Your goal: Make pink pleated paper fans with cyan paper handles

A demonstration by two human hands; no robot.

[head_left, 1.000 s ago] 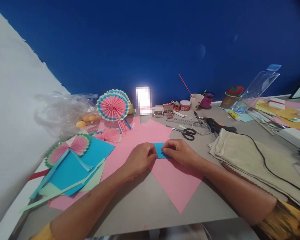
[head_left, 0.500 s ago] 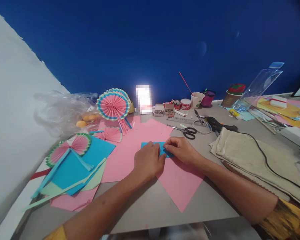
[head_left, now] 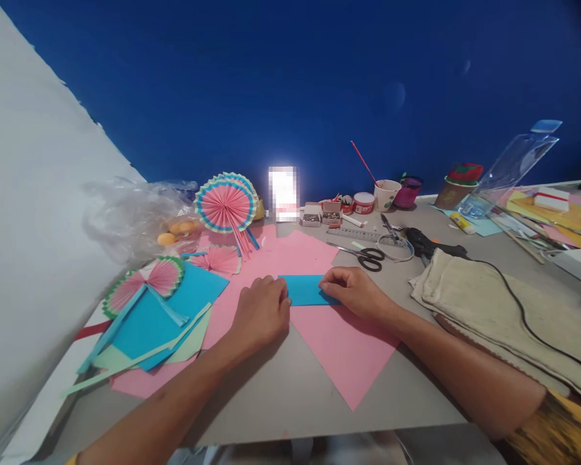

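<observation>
A blue paper strip (head_left: 304, 290) lies flat in front of me, on top of pink paper (head_left: 346, 349). My left hand (head_left: 262, 309) has its fingers curled and closed at the strip's left end. At the right end, thumb and fingertips of my right hand (head_left: 356, 290) are pinched together on the paper. Part of the strip's right end is hidden under that hand. Beyond the hands, scissors (head_left: 370, 259) with black handles rest on the table.
Left: a pleated paper fan (head_left: 225, 203), a green-edged fan (head_left: 142, 284), and blue sheets (head_left: 162, 323). Back: a ruler (head_left: 363, 236), a paper cup (head_left: 386, 195), small boxes of metal bits (head_left: 312, 215). Right: a glue gun (head_left: 433, 245), a folded cloth (head_left: 484, 303), a plastic bottle (head_left: 508, 165).
My left hand has slid left along the blue strip to its left end, uncovering the strip's middle. The right hand stays at the right end. The view has shifted slightly.
</observation>
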